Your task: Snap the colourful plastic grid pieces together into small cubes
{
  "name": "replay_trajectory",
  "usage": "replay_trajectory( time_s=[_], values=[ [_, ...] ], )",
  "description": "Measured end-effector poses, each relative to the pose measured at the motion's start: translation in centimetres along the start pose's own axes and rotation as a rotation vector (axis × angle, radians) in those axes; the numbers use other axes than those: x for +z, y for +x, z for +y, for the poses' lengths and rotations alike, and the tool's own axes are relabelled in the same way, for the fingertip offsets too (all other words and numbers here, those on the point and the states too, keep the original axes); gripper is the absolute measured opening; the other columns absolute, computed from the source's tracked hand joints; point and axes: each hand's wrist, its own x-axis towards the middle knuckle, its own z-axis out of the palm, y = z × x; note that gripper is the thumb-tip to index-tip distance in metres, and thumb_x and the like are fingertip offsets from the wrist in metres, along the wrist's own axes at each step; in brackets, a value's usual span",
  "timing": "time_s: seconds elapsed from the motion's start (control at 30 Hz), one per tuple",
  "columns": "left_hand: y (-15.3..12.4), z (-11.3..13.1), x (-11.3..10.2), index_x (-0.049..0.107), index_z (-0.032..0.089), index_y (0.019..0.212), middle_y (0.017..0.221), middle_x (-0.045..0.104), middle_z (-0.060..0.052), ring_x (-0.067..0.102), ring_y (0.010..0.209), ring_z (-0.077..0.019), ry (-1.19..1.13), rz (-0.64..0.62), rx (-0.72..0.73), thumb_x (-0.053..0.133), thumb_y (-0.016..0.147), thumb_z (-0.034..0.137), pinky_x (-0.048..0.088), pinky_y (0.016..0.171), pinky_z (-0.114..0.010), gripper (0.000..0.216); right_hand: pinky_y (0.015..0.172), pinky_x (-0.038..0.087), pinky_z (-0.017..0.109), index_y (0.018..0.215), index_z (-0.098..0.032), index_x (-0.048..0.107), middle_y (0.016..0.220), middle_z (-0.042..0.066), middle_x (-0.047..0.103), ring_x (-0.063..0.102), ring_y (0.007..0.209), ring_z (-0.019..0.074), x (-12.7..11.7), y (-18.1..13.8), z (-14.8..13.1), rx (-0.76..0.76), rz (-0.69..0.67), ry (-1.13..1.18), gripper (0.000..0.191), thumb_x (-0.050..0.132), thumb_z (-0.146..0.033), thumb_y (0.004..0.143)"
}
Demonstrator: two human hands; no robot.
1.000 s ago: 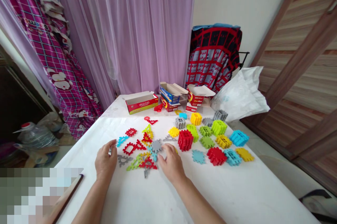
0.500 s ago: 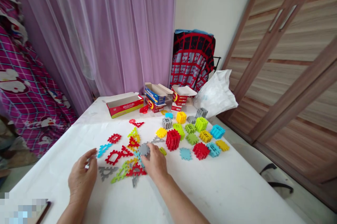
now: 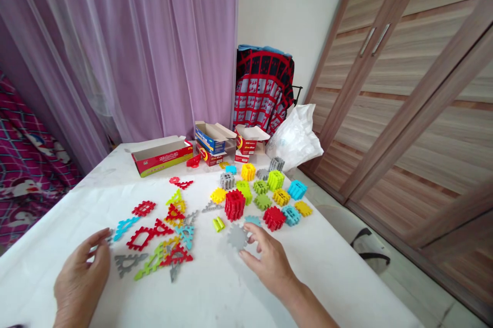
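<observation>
My right hand holds a grey toothed tile between thumb and fingers, over the middle of the table. At the left, my left hand is curled, thumb and fingers close together; a greyish bit shows by its fingertips, too small to name. Nearest to it lie a blue triangular piece and a grey triangular piece. Between the hands are a red frame piece, a green triangular piece and other loose pieces. Just beyond the grey tile, a red stack of tiles stands upright.
Several sorted stacks, among them a yellow stack and a blue stack, stand at the right. Along the back are a long red box, a blue box and a white bag. A white cloth covers the table.
My right hand has carried the grey tile rightward, away from the loose triangular pieces to beside the stacks. My left hand stays curled at the left. The view has turned right.
</observation>
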Motion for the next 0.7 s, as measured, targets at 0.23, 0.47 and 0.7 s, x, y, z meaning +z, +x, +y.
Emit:
replay_trajectory(
  time_s=[0.23, 0.47, 0.7],
  values=[
    [-0.3, 0.2, 0.1, 0.065, 0.028, 0.109, 0.106, 0.07, -0.001, 0.065, 0.084, -0.0188, 0.036, -0.004, -0.001, 0.042, 0.085, 0.044, 0.049, 0.08, -0.03, 0.037, 0.078, 0.05, 0.031, 0.122, -0.021, 0.057, 0.1, 0.004, 0.07, 0.064, 0.075, 0.0166, -1.9, -1.1, 2.7, 0.065, -0.231, -0.14, 0.05, 0.059, -0.015, 0.073],
    [-0.4, 0.7, 0.1, 0.067, 0.028, 0.104, 0.101, 0.07, 0.002, 0.064, 0.08, -0.0167, -0.017, 0.032, -0.049, 0.05, 0.082, 0.036, 0.048, 0.077, -0.028, 0.029, 0.081, 0.047, 0.026, 0.115, -0.026, 0.062, 0.128, 0.002, 0.06, 0.064, 0.088, 0.0156, -2.9, 0.2, 1.4, 0.047, -0.405, -0.215, 0.042, 0.057, -0.017, 0.075],
    [-0.2, 0.2, 0.4, 0.069, 0.028, 0.1, 0.093, 0.071, 0.003, 0.062, 0.073, -0.0159, -0.043, 0.054, 0.011, 0.053, 0.08, 0.035, 0.049, 0.072, -0.028, 0.027, 0.078, 0.046, 0.032, 0.109, -0.023, 0.063, 0.107, 0.007, 0.063, 0.063, 0.092, 0.0233, -2.6, 1.7, -1.1, 0.132, -0.443, -0.506, 0.037, 0.064, -0.042, 0.077]
  ],
)
